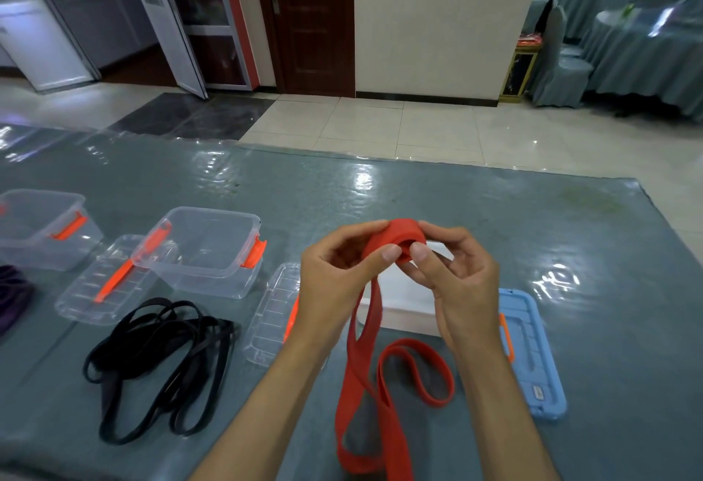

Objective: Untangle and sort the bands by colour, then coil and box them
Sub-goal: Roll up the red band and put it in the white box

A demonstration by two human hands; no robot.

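Note:
A wide red band (395, 385) is partly rolled into a small coil (399, 237) held up between both hands. My left hand (338, 275) pinches the coil's left side, and my right hand (452, 275) pinches its right side, thumbs meeting in front. The band's loose length hangs down and loops on the table near me. A pile of thin black bands (159, 362) lies on the table to the left. A purple band (13, 298) shows at the far left edge. An open white box (403, 313) sits behind my hands, mostly hidden.
Two clear boxes with orange latches (213, 248) (42, 225) stand at left, with clear lids (102, 286) (272, 313) lying flat beside them. A blue lid (532, 351) lies at right. The table (418, 195) has a grey-green cover under shiny plastic.

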